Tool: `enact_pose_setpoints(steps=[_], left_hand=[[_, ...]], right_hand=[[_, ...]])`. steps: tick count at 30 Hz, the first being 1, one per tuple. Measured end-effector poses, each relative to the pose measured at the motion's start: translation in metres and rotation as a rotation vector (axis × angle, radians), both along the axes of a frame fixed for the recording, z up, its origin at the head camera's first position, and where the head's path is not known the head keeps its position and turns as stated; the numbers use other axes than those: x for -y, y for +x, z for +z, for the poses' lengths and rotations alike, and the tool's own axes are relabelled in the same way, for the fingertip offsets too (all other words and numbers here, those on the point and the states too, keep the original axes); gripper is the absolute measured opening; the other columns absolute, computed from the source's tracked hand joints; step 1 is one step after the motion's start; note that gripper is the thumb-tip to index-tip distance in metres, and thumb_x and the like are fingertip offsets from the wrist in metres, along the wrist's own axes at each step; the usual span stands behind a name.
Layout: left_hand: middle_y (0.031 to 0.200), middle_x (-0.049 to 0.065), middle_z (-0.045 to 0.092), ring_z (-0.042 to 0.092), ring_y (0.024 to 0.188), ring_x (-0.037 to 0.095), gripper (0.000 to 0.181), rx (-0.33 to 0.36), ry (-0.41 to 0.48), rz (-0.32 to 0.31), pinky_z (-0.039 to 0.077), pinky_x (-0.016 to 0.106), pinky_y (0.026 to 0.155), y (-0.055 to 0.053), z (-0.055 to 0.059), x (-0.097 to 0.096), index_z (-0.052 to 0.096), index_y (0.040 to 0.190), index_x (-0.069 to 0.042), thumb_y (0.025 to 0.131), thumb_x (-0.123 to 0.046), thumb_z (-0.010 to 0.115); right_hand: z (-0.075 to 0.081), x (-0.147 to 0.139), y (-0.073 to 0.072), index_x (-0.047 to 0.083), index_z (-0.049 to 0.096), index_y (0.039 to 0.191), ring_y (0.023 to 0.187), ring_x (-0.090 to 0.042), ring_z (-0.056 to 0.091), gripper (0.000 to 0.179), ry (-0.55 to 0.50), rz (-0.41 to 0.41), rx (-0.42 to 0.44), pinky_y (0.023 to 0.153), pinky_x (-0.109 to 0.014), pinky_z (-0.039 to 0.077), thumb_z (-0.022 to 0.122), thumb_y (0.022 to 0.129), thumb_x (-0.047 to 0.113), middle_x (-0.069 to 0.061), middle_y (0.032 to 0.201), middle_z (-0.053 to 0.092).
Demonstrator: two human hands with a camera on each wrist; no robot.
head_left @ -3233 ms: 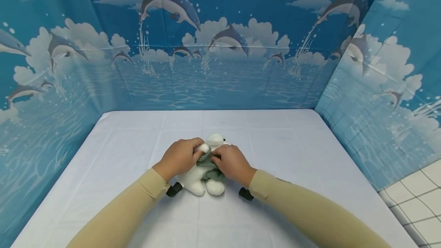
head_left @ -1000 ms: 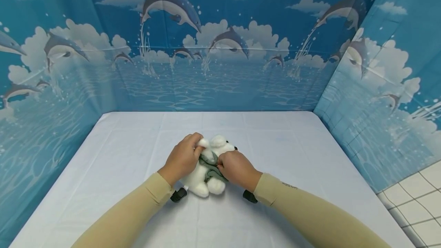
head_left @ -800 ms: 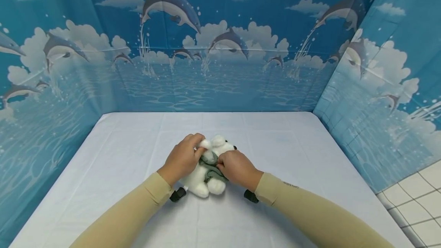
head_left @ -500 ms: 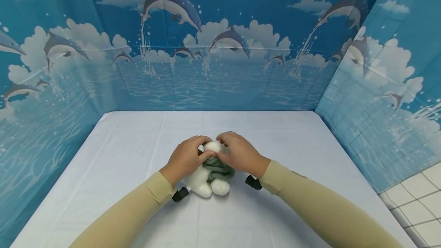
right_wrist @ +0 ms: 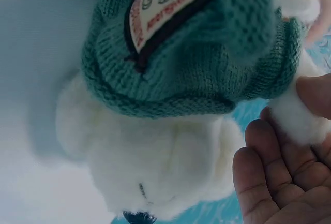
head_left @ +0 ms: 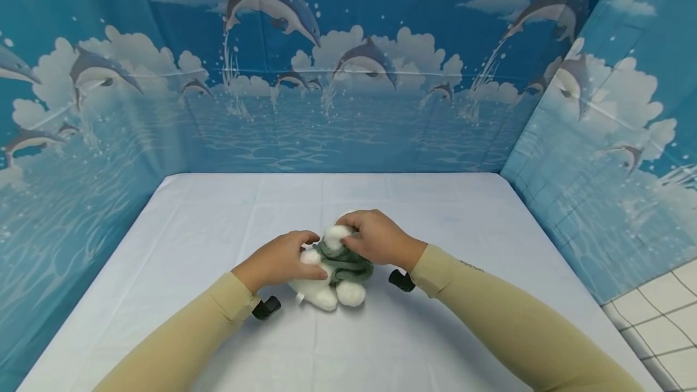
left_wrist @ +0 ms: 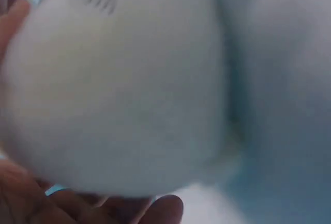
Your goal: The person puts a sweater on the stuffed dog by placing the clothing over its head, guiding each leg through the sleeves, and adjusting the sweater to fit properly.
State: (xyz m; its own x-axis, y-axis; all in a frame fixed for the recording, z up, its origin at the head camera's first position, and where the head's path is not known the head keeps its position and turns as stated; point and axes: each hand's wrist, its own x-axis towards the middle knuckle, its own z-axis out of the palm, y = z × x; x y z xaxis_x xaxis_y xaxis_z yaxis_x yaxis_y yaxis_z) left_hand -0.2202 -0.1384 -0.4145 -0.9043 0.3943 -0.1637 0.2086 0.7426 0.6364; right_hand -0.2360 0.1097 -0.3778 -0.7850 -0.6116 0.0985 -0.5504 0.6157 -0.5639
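We see a white plush toy on the white tabletop, its 2 feet pointing towards the near edge. It wears a green knitted sweater; in the right wrist view we make out a printed label on the knit and a dark nose. The right hand pinches a white paw between thumb and fingers, just beyond the sweater's sleeve. The left hand is at the toy's other side, thumb and fingers spread around white fur; how firmly they touch it, we cannot tell. Tan sleeves cover the 2 forearms. Behind the tabletop we see a blue curtain printed with leaping dolphins.
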Motion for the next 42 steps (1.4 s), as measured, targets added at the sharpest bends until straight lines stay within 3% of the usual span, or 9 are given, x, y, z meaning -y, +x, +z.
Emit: enact_pose_setpoints(steps=[5, 12, 16, 20, 25, 28, 34, 38, 42], left_hand=[[0.117, -0.003, 0.073, 0.066, 0.098, 0.011, 0.068, -0.002, -0.050, 0.000, 0.055, 0.039, 0.088, 0.004, -0.007, -0.001, 0.061, 0.139, -0.017, 0.084, -0.045, 0.087], [0.110, -0.003, 0.073, 0.065, 0.091, 0.010, 0.052, -0.133, -0.092, -0.002, 0.055, 0.036, 0.083, 0.003, -0.009, -0.005, 0.065, 0.129, -0.014, 0.085, -0.033, 0.088], [0.112, -0.001, 0.073, 0.068, 0.097, 0.015, 0.049, -0.314, -0.121, -0.015, 0.056, 0.038, 0.086, 0.000, -0.004, -0.005, 0.067, 0.126, -0.012, 0.083, -0.022, 0.089], [0.117, 0.004, 0.074, 0.070, 0.107, 0.025, 0.053, -0.573, -0.146, -0.073, 0.058, 0.042, 0.092, -0.004, 0.001, -0.001, 0.068, 0.127, -0.009, 0.080, -0.014, 0.091], [0.113, 0.005, 0.075, 0.072, 0.105, 0.027, 0.048, -0.906, -0.228, -0.165, 0.060, 0.043, 0.086, -0.010, -0.003, 0.002, 0.071, 0.121, -0.010, 0.078, -0.012, 0.093], [0.113, 0.004, 0.074, 0.071, 0.105, 0.025, 0.038, -1.015, -0.318, -0.199, 0.059, 0.043, 0.083, -0.011, -0.007, -0.001, 0.071, 0.118, -0.013, 0.085, -0.011, 0.088], [0.119, 0.003, 0.067, 0.064, 0.110, 0.025, 0.026, -1.009, -0.458, -0.282, 0.056, 0.042, 0.088, -0.001, -0.014, -0.007, 0.066, 0.121, -0.014, 0.097, -0.008, 0.074], [0.126, 0.003, 0.065, 0.061, 0.114, 0.025, 0.031, -0.966, -0.482, -0.319, 0.055, 0.043, 0.092, 0.009, -0.016, -0.008, 0.065, 0.124, -0.015, 0.096, -0.009, 0.077], [0.130, 0.002, 0.064, 0.060, 0.118, 0.024, 0.047, -0.920, -0.489, -0.343, 0.054, 0.043, 0.095, 0.016, -0.016, -0.005, 0.065, 0.126, -0.016, 0.086, -0.024, 0.089]], right_hand=[[-0.001, -0.002, -0.001, 0.009, 0.073, 0.125, 0.079, -0.009, 0.059, 0.022, -0.009, 0.000, -0.003, 0.076, -0.030, 0.053, 0.067, 0.103, 0.010, -0.005, 0.112, 0.074], [0.001, -0.005, 0.002, 0.008, 0.071, 0.127, 0.074, -0.012, 0.054, 0.025, -0.026, -0.016, 0.027, 0.075, -0.033, 0.051, 0.064, 0.103, 0.008, -0.006, 0.113, 0.073], [0.003, -0.010, 0.004, 0.009, 0.070, 0.124, 0.081, -0.016, 0.055, 0.026, -0.039, -0.045, 0.019, 0.078, -0.036, 0.049, 0.065, 0.099, 0.004, -0.006, 0.115, 0.071], [0.004, -0.016, 0.006, 0.010, 0.068, 0.118, 0.099, -0.020, 0.060, 0.023, -0.011, -0.043, -0.062, 0.087, -0.039, 0.053, 0.070, 0.096, 0.002, -0.006, 0.116, 0.070], [0.003, -0.021, 0.013, 0.013, 0.070, 0.112, 0.107, -0.020, 0.061, 0.025, 0.147, 0.037, -0.242, 0.092, -0.037, 0.054, 0.083, 0.092, 0.010, -0.002, 0.111, 0.069], [0.003, -0.023, 0.017, 0.014, 0.073, 0.110, 0.103, -0.020, 0.060, 0.027, 0.256, 0.107, -0.310, 0.091, -0.036, 0.053, 0.088, 0.087, 0.016, -0.001, 0.109, 0.070], [0.004, -0.025, 0.018, 0.014, 0.079, 0.110, 0.100, -0.020, 0.060, 0.022, 0.321, 0.156, -0.292, 0.091, -0.038, 0.052, 0.086, 0.090, 0.020, -0.003, 0.110, 0.072], [0.000, -0.024, 0.014, 0.013, 0.080, 0.110, 0.102, -0.021, 0.062, 0.017, 0.289, 0.125, -0.314, 0.093, -0.038, 0.053, 0.081, 0.094, 0.018, -0.002, 0.109, 0.073], [-0.004, -0.021, 0.009, 0.012, 0.081, 0.111, 0.100, -0.021, 0.065, 0.016, 0.272, 0.115, -0.393, 0.092, -0.037, 0.054, 0.079, 0.096, 0.016, -0.002, 0.106, 0.074]])
